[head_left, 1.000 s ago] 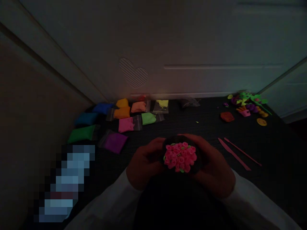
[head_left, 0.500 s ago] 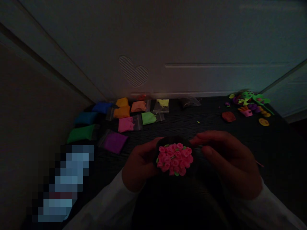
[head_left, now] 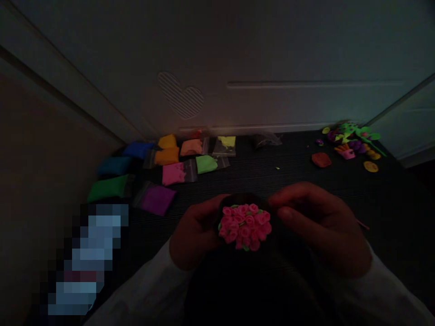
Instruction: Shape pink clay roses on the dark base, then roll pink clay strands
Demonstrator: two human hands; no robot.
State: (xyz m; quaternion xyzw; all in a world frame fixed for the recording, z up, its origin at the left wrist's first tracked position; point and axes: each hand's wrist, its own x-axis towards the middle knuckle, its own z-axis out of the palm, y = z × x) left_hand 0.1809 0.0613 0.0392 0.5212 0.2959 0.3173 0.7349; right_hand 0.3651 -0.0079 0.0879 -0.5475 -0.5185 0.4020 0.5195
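A small clay bouquet of pink roses (head_left: 245, 225) with green bits, set in a dark wrap, is held in front of me. My left hand (head_left: 195, 235) is closed on its left side and holds it. My right hand (head_left: 321, 226) hovers just to the right of it, fingers curled, thumb and forefinger near the bouquet's upper right edge. Whether those fingers touch it is unclear in the dim light. White sleeves cover both of my forearms.
Several bags of coloured clay (head_left: 173, 173) lie at the back left of the dark mat (head_left: 278, 181). Finished clay figures (head_left: 350, 144) and a red piece (head_left: 321, 159) sit at the back right. A white wall panel (head_left: 272, 68) stands behind. A pink tool's tip (head_left: 363, 224) shows beside my right hand.
My right hand has come off the bouquet and moved right, covering the pink tools. My left hand keeps hold, and the bouquet has shifted slightly left.
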